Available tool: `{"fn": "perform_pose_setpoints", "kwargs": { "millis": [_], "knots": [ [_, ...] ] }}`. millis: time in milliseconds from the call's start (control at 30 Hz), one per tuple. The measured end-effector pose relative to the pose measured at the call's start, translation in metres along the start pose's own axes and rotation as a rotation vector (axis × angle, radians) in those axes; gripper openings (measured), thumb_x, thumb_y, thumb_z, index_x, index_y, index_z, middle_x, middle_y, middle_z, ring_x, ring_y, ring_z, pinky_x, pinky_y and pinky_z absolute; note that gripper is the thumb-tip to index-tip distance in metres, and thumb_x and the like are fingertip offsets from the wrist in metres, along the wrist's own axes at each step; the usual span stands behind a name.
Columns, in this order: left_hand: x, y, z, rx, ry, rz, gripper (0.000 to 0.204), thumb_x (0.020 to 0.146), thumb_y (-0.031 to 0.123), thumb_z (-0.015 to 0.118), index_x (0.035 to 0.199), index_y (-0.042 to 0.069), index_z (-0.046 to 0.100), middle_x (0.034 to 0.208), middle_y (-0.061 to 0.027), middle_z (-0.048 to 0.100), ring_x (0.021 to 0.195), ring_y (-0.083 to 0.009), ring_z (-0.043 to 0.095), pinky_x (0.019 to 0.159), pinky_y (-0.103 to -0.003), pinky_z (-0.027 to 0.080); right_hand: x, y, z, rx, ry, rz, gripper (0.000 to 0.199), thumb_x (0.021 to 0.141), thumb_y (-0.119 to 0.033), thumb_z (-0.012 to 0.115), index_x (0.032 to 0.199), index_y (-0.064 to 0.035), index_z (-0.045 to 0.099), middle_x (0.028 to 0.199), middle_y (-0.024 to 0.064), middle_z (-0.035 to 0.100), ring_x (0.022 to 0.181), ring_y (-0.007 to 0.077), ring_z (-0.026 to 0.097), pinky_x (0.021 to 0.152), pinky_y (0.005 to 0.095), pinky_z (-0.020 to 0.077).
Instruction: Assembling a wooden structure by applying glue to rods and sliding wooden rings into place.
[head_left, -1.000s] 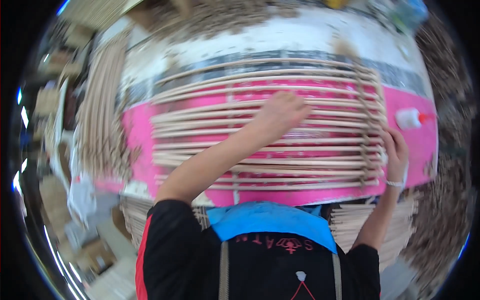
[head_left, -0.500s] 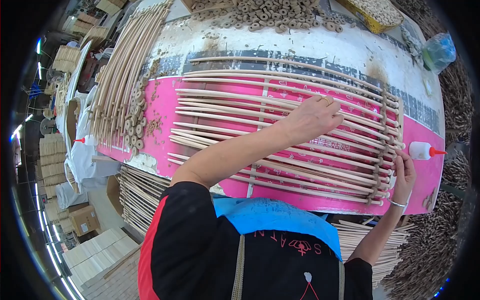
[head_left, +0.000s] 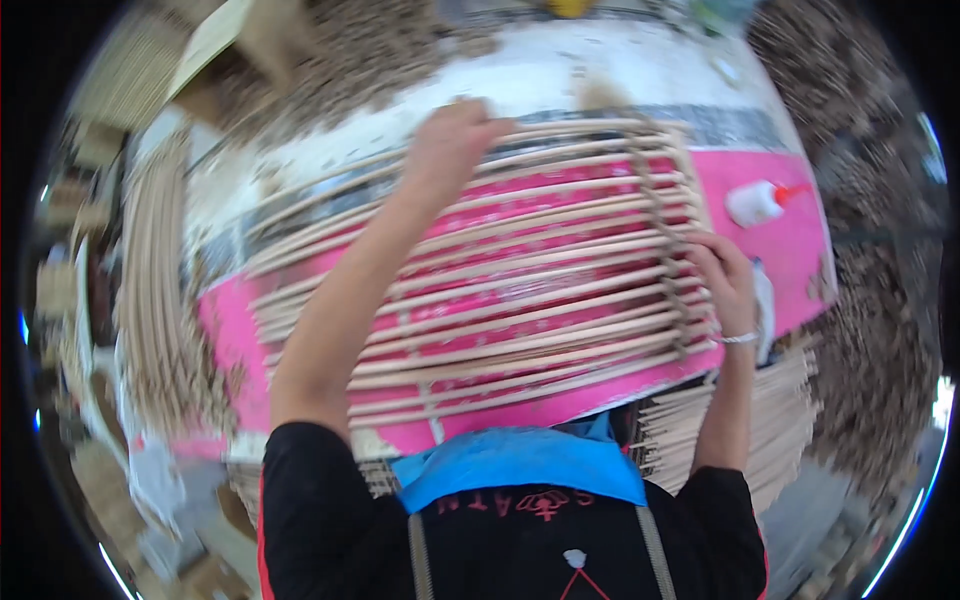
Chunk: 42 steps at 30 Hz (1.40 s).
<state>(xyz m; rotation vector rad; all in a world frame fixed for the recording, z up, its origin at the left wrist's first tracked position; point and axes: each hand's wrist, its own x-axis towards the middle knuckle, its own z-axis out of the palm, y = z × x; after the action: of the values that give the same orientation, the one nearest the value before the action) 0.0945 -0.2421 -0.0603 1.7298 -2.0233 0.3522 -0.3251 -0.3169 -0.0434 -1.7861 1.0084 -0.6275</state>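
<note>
Several pale wooden rods (head_left: pixel 520 262) lie side by side across the pink sheet (head_left: pixel 780 255). Small brown rings (head_left: pixel 668 262) sit on them in a row near their right ends. My left hand (head_left: pixel 458 140), smeared by motion, is over the far rods at the edge of the white tabletop; its fingers look bent, and whether it holds anything cannot be seen. At the right ends of the rods is my right hand (head_left: pixel 728 283), its fingers curled against them. What lies between those fingertips is hidden.
A white squeeze bottle with a red tip (head_left: pixel 755 203) lies on the pink sheet to the right. Another bundle of rods (head_left: pixel 160 300) lies at the left. Loose brown rings (head_left: pixel 370 80) are heaped at the back. More rods (head_left: pixel 745 425) are stacked below the table edge.
The whole view has shifted and turned. My left hand has moved from above the middle rods to the far side. My right hand stays by the right rod ends.
</note>
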Motion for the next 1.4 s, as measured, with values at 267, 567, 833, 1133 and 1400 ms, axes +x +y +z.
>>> {"fn": "perform_pose_setpoints", "kwargs": {
  "millis": [267, 567, 833, 1133, 1400],
  "knots": [
    [0.017, -0.018, 0.028, -0.019, -0.124, -0.127, 0.033, 0.087, 0.006, 0.067, 0.114, 0.020, 0.080, 0.095, -0.0053, 0.065, 0.097, -0.0256, 0.065, 0.080, -0.039, 0.056, -0.005, 0.001, 0.002, 0.072, 0.069, 0.054, 0.019, 0.104, -0.011, 0.064, 0.118, -0.0012, 0.075, 0.103, 0.0019, 0.073, 0.089, 0.0081, 0.066, 0.076, 0.0253, 0.0543],
    [0.023, -0.022, 0.048, -0.054, -0.161, -0.154, 0.030, 0.089, 0.008, 0.069, 0.114, 0.020, 0.080, 0.093, -0.0065, 0.065, 0.096, -0.0276, 0.066, 0.079, -0.040, 0.056, -0.002, 0.003, 0.005, 0.104, 0.078, 0.101, 0.019, 0.104, -0.011, 0.065, 0.118, -0.0011, 0.075, 0.101, 0.0014, 0.072, 0.088, 0.0083, 0.066, 0.077, 0.0253, 0.0539],
    [0.006, -0.031, 0.050, -0.060, -0.154, -0.203, 0.028, 0.090, 0.009, 0.069, 0.114, 0.019, 0.080, 0.093, -0.0077, 0.065, 0.097, -0.0298, 0.066, 0.080, -0.044, 0.056, 0.002, 0.016, -0.011, 0.005, 0.205, 0.120, 0.020, 0.104, -0.012, 0.066, 0.118, -0.0013, 0.074, 0.100, -0.0003, 0.071, 0.086, 0.0072, 0.061, 0.077, 0.0244, 0.0519],
    [-0.015, -0.015, 0.064, -0.126, -0.022, -0.271, 0.031, 0.094, 0.014, 0.067, 0.124, 0.015, 0.073, 0.112, -0.0080, 0.069, 0.112, -0.0300, 0.065, 0.095, -0.048, 0.051, 0.008, 0.154, -0.151, -0.178, 0.521, 0.130, 0.055, 0.095, -0.020, 0.083, 0.137, 0.0023, 0.057, 0.126, 0.0101, 0.066, 0.112, 0.0185, 0.064, 0.098, 0.0317, 0.0520],
    [-0.053, -0.028, 0.036, -0.042, 0.006, -0.346, 0.039, 0.096, 0.025, 0.070, 0.134, 0.017, 0.068, 0.123, -0.0053, 0.069, 0.118, -0.0252, 0.064, 0.101, -0.044, 0.046, 0.064, 0.167, -0.142, -0.031, 0.339, 0.025, 0.074, 0.092, -0.015, 0.084, 0.154, 0.0001, 0.045, 0.148, 0.0147, 0.057, 0.134, 0.0269, 0.057, 0.116, 0.0405, 0.0428]
  ]
}}
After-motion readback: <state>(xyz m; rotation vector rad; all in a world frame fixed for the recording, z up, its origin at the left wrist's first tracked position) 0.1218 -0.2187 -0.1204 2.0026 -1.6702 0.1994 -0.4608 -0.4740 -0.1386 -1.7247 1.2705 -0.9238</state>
